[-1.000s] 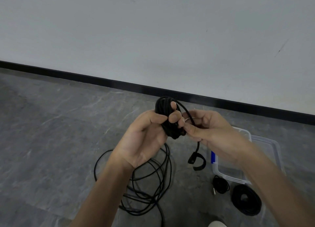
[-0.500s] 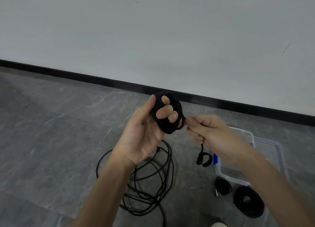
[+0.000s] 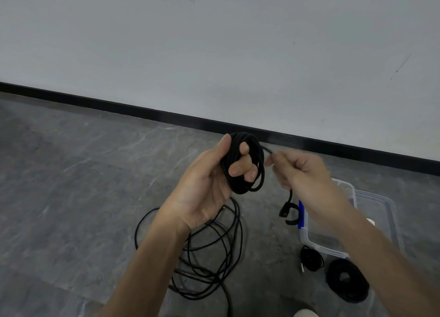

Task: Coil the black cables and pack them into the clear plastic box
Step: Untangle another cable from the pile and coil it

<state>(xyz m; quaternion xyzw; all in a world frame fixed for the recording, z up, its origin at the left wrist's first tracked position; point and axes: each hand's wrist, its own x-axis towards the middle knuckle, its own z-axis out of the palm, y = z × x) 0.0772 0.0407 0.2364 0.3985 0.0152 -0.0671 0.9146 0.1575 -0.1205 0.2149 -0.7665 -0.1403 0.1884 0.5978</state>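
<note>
The grey floor (image 3: 71,197) carries the clear plastic box (image 3: 392,221) at the right, a loose cable (image 3: 214,257) sprawled to its left, and two wound bundles (image 3: 347,281) just in front of it. Above them the left hand (image 3: 204,185) has its grip hooked through the coil (image 3: 240,188). The right hand (image 3: 302,171), pressed to the coil a second ago, has drawn aside, its grip pinching the tail (image 3: 289,213). Binding looks next, with packing still ahead.

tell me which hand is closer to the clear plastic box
Right. The right hand hovers left of the clear plastic box, pinching the tail of the coiled cable; the left hand grips the coil further left.
</note>
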